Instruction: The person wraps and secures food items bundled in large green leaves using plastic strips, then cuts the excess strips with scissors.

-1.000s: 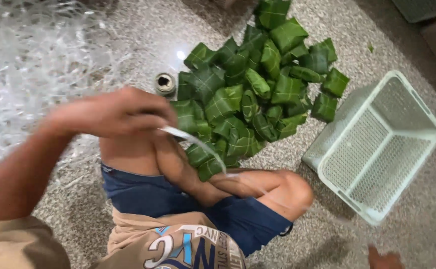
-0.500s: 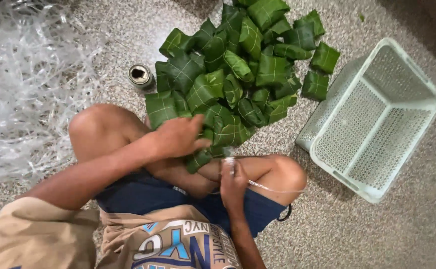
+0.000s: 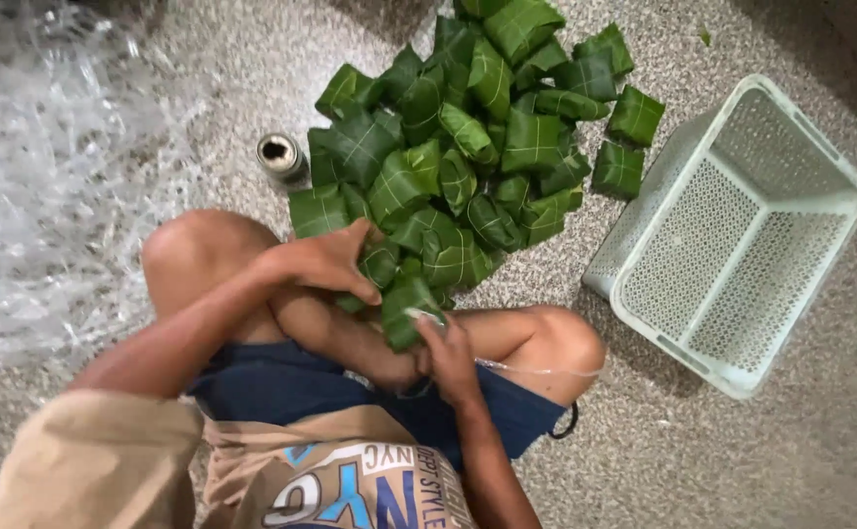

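Right hand (image 3: 451,355): nearest the camera, over the lap; its fingers (image 3: 428,328) are pinched together on the near end of a leaf-wrapped parcel (image 3: 404,309), where a pale plastic strip (image 3: 536,370) runs off across the right thigh.
Parcel in hand: green, folded leaf, resting between the knees at the near edge of the heap, held from both sides.
Left hand (image 3: 325,263): just beyond, fingers curled down onto the parcel's far side and touching neighbouring parcels of the heap.
Risk at the grip: the pinch covers only a corner, so a sideways pull on the strip would likely slide it off the leaf or let the fold spring open.
Risk at the strip: it looks thin and taut over the thigh; a hard tug could snap it or cut the leaf.
Heap of parcels (image 3: 477,127): piled loosely on the floor (image 3: 722,460) beyond the knees; the left hand pressing in could topple some.
Small metal can (image 3: 279,157): upright just left of the heap, near the left knee, easily knocked.
Basket (image 3: 742,235): pale green, tipped on its side, apart to the right.
Shredded plastic pile (image 3: 56,196): far left; loose strands could tangle.
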